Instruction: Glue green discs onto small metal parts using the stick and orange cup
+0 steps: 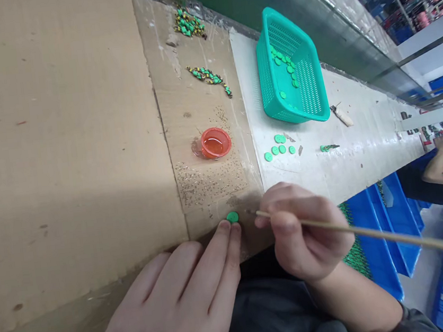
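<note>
A thin wooden stick (373,231) is pinched in my right hand (306,228), its tip pointing left over the cardboard. My left hand (191,292) lies palm down with fingers stretched out, two fingertips touching the near edge of a small green button-like disc (232,217). The stick's tip is to the right of this disc, apart from it. Beyond them stands a small red cup (215,143) with liquid inside. Many tiny metallic-looking pieces (207,183) are scattered between cup and hands.
A green plastic basket (292,64) holds several green discs; more discs (282,149) lie before it. Green, yellow and dark small parts (188,21) are heaped at the far edge, with a string of them (209,75) nearer. Blue bins (375,255) and another person's arm (439,162) appear right.
</note>
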Available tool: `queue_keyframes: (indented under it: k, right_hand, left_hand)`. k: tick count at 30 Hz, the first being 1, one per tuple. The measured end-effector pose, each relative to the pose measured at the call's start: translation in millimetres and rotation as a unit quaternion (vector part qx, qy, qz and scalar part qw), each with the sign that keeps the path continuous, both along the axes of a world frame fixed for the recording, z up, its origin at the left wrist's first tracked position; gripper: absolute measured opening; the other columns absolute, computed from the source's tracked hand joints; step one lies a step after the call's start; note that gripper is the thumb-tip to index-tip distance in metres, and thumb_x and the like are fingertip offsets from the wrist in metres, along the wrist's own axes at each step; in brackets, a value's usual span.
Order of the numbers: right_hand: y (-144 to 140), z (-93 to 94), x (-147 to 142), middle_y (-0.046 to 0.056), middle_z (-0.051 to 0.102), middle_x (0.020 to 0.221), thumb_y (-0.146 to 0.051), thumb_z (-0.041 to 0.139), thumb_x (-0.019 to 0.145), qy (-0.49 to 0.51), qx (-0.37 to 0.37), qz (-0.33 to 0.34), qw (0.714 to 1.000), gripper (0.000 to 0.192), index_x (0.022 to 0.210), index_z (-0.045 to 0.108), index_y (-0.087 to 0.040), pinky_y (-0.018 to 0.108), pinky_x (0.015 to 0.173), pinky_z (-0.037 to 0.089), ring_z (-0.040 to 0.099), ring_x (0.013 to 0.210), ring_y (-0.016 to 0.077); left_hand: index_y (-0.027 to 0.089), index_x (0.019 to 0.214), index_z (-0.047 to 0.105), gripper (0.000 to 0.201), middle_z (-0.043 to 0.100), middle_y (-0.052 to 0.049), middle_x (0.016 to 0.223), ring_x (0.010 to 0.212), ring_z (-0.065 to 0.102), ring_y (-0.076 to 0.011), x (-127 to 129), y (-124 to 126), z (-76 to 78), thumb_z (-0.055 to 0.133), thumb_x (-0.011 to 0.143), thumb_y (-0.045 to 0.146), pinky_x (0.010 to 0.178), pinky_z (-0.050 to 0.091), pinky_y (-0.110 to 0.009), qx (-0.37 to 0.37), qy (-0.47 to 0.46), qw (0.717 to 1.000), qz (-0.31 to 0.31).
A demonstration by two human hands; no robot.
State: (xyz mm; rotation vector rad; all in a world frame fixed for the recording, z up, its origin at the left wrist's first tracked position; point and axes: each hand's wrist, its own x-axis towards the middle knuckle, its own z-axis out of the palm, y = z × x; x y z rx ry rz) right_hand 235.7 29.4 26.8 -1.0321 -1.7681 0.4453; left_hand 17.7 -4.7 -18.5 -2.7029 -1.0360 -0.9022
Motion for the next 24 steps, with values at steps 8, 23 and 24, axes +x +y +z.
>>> queue_keyframes:
  k: [8,23,24]
  right_hand:
    - [79,25.5,-17,-0.003,0.069,0.082,-0.028,0.068,0.116,-0.060,-0.002,-0.046,0.997,0.027,0.089,0.066,-0.027,0.032,0.065,0.056,0.067,0.070,0.0131]
    - [95,11.7,-24,-0.004,0.067,0.082,-0.021,0.067,0.115,-0.114,0.002,-0.018,0.993,0.035,0.082,0.059,-0.024,0.027,0.067,0.052,0.061,0.069,0.0102]
    - [95,11.0,-24,-0.004,0.067,0.082,-0.021,0.066,0.116,-0.114,0.006,-0.017,0.993,0.035,0.082,0.058,-0.024,0.027,0.067,0.052,0.061,0.069,0.0100]
  left_hand:
    - [0.011,0.137,0.081,0.035,0.083,-0.010,0.136,0.087,0.072,-0.0239,-1,1,-3.7,0.076,0.102,0.018,0.069,0.057,-0.046,0.001,-0.015,1.000,0.002]
    - [0.007,0.135,0.080,0.033,0.084,-0.012,0.134,0.090,0.068,-0.0245,3,1,-4.8,0.075,0.104,0.016,0.078,0.049,-0.048,-0.008,-0.045,0.999,0.002]
    - [0.007,0.136,0.080,0.033,0.084,-0.012,0.134,0.091,0.068,-0.0247,3,0,-4.9,0.075,0.104,0.016,0.078,0.048,-0.049,-0.012,-0.050,0.999,0.003]
